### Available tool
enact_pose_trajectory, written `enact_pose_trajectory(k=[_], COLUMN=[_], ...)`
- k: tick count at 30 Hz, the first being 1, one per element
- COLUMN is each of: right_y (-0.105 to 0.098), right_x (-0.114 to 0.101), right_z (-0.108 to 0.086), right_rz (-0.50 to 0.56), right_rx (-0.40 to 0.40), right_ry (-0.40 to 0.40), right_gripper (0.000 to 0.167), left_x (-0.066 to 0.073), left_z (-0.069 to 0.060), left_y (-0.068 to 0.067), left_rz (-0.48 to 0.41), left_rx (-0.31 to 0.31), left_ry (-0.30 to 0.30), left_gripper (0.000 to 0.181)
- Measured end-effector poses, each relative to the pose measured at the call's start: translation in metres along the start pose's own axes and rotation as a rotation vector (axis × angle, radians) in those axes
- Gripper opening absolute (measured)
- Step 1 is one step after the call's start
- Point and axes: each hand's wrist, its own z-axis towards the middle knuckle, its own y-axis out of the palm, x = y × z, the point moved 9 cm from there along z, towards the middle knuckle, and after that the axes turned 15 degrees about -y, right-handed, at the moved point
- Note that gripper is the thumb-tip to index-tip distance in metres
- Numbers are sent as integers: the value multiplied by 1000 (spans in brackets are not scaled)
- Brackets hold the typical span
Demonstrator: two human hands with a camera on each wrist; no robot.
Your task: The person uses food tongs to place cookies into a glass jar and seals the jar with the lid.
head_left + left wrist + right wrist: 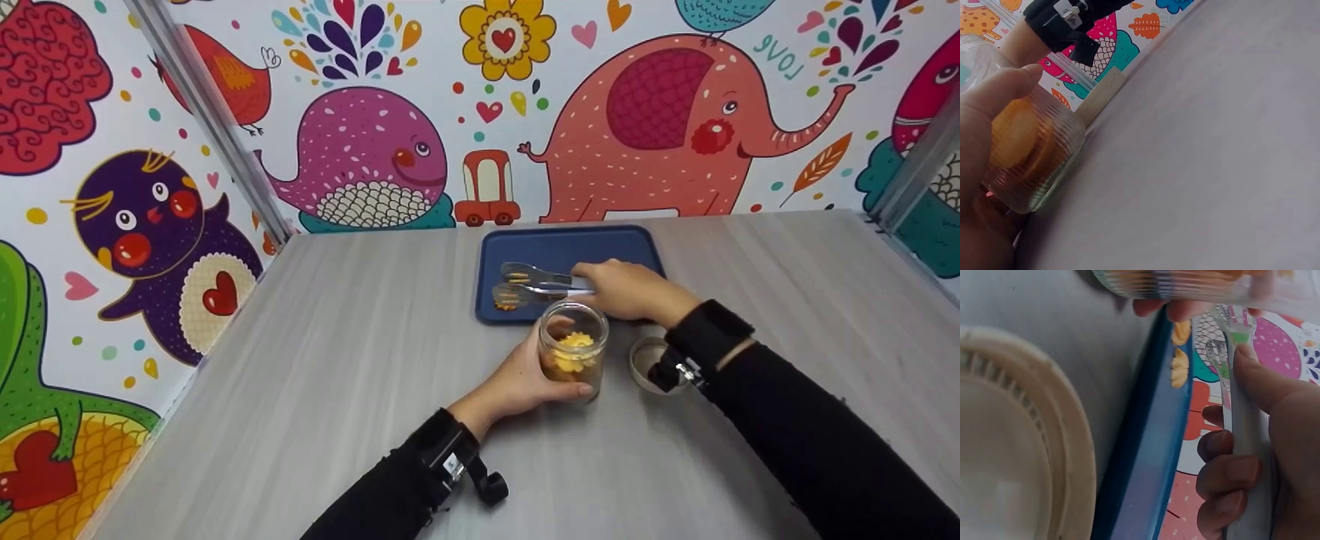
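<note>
My left hand (517,379) grips a clear ribbed glass jar (592,367) by its side, thumb and fingers around it. Yellow scalloped biscuits (576,346) show through the jar's open mouth; the left wrist view shows round golden-brown pieces (1019,132) inside. Beyond the jar, my right hand (630,289) holds a pair of tongs (551,278) by the pale handle. The tongs' heads stand apart over the blue tray (562,244), pointing left. Small biscuits (1179,368) lie on the tray near its front edge, partly hidden by the tongs in the head view.
A round pale lid (643,360) lies on the table right of the jar, partly covered by the right wrist's camera. The grey wood-grain table (360,322) meets cartoon-printed walls (375,150) at the back and left.
</note>
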Motion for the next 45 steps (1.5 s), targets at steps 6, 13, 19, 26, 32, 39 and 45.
enact_pose_trajectory(k=[6,13,19,26,32,39,45], right_y=[13,13,15,25,21,15,7], right_x=[0,0,2,1,-3,5,13], right_z=[11,15,17,17,14,-1,-25], right_rz=[-4,-27,-49,-17,-1,17,-5], right_rx=[-56,-53,-57,-116,-113,-77,-39], right_ry=[2,29,50,57,52,35,16], right_gripper=[48,50,52,50,49,57,56], left_x=[2,1,1,3,2,2,1], left_z=[0,0,0,-1,-1,-1,0], left_y=[2,1,1,1,2,1,1], left_rz=[14,10,3,-22,-38,-20,-4], left_rx=[-1,-10,-15,-13,-21,3,7], left_ry=[9,7,9,23,16,8,-1], left_gripper=[87,87,88,88,88,88,86])
